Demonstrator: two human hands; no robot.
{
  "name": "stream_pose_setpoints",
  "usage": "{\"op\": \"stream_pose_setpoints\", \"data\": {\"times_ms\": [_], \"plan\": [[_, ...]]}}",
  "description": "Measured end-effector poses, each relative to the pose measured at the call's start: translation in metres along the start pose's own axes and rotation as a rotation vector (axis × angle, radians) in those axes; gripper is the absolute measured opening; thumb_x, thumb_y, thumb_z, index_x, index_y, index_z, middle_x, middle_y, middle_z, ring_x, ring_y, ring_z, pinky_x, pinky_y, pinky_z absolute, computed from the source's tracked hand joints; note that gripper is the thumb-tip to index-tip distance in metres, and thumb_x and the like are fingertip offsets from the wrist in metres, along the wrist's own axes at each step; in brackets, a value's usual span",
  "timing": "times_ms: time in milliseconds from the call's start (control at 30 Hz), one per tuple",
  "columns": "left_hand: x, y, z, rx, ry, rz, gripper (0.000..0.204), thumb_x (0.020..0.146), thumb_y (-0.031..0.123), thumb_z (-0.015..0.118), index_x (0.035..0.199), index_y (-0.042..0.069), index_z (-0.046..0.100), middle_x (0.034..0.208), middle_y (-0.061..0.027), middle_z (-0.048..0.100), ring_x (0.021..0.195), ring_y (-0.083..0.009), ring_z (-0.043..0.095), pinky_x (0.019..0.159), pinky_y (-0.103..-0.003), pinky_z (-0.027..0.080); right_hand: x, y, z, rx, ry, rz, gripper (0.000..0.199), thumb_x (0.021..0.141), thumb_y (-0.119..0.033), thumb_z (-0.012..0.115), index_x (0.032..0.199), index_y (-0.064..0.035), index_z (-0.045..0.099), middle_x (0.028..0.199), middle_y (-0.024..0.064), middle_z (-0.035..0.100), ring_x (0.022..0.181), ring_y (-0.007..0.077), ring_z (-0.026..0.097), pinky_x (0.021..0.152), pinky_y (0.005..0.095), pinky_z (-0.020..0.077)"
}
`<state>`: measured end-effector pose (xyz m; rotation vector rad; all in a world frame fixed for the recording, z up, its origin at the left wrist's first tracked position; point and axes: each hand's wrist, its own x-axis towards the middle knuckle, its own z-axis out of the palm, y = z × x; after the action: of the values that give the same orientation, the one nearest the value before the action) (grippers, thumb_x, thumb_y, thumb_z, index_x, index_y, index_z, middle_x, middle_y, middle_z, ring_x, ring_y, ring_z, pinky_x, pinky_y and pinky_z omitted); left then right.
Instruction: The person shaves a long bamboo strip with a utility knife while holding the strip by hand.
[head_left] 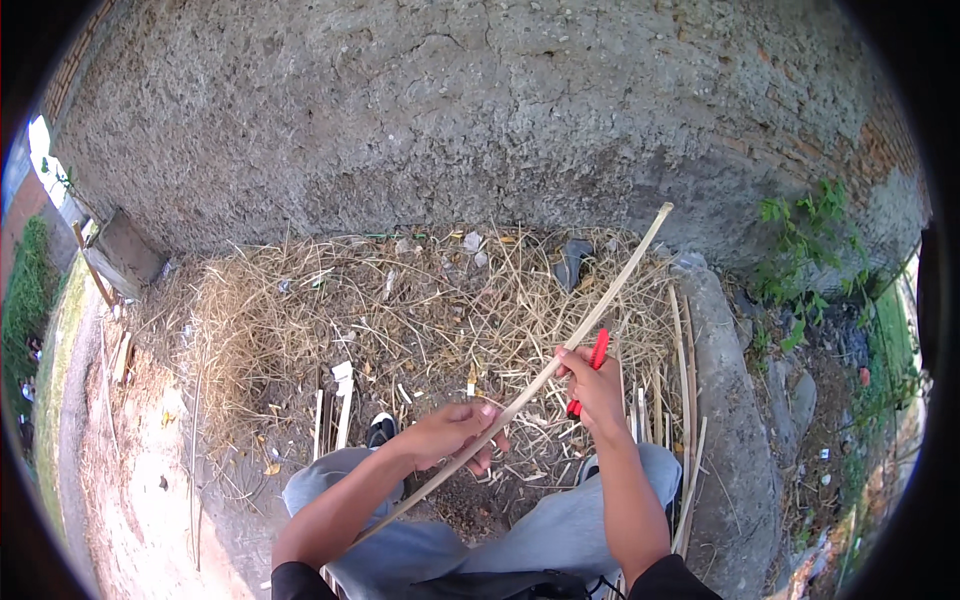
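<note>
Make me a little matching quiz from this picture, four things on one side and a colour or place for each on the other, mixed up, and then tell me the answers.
Things:
1. Long strip
2. Tool in the right hand
3. Jeans
4. Leafy plant

Colours and places:
A. Light blue
B. By the wall, at the picture's right
C. Pale, slanting from the left hand up past the right hand
D. Red

Pairs: 1-C, 2-D, 3-A, 4-B
</note>
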<state>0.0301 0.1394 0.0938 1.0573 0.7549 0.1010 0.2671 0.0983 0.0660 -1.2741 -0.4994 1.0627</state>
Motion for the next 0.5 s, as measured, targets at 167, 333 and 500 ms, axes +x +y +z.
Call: {"op": "stream_pose_setpoints", "data": {"times_ms": [167, 333, 500], "plan": [[-0.023, -0.006, -0.004, 0.023, -0.047, 0.002, 0.032, 0.107, 0.026, 0.038, 0.120, 0.002, 0.054, 0.081, -0.0040, 0.061, 0.050, -0.0057, 0.046, 0.044, -0.021, 0.041, -0.002, -0.019, 0.002, -0.085, -0.052, -0.054, 0.014, 0.091, -0.012, 0.066, 0.095, 0.0013, 0.066, 0.070, 0.0034, 0.061, 0.042, 0.0018, 0.036, 0.040, 0.0196, 0.0253], [-0.029, -0.002, -0.007, -0.118, 0.015, 0.043, 0.028, 0.107, 0.024, 0.040, 0.116, 0.003, 0.055, 0.075, -0.0013, 0.057, 0.048, -0.0030, 0.037, 0.040, -0.019, 0.031, -0.026, -0.023, -0.004, -0.224, -0.053, -0.081, 0.020, 0.093, -0.015, 0.066, 0.104, 0.0019, 0.067, 0.077, 0.0064, 0.065, 0.043, 0.0014, 0.038, 0.040, 0.0193, 0.0264], [-0.037, 0.007, -0.014, -0.133, 0.121, 0.159, 0.029, 0.107, 0.023, 0.040, 0.113, 0.001, 0.058, 0.072, -0.0011, 0.057, 0.047, -0.0034, 0.034, 0.040, -0.020, 0.030, -0.046, -0.027, -0.021, -0.108, 0.023, -0.137, 0.025, 0.092, -0.018, 0.068, 0.108, 0.0012, 0.067, 0.076, 0.0050, 0.065, 0.045, 0.0006, 0.036, 0.041, 0.0197, 0.0274]]}}
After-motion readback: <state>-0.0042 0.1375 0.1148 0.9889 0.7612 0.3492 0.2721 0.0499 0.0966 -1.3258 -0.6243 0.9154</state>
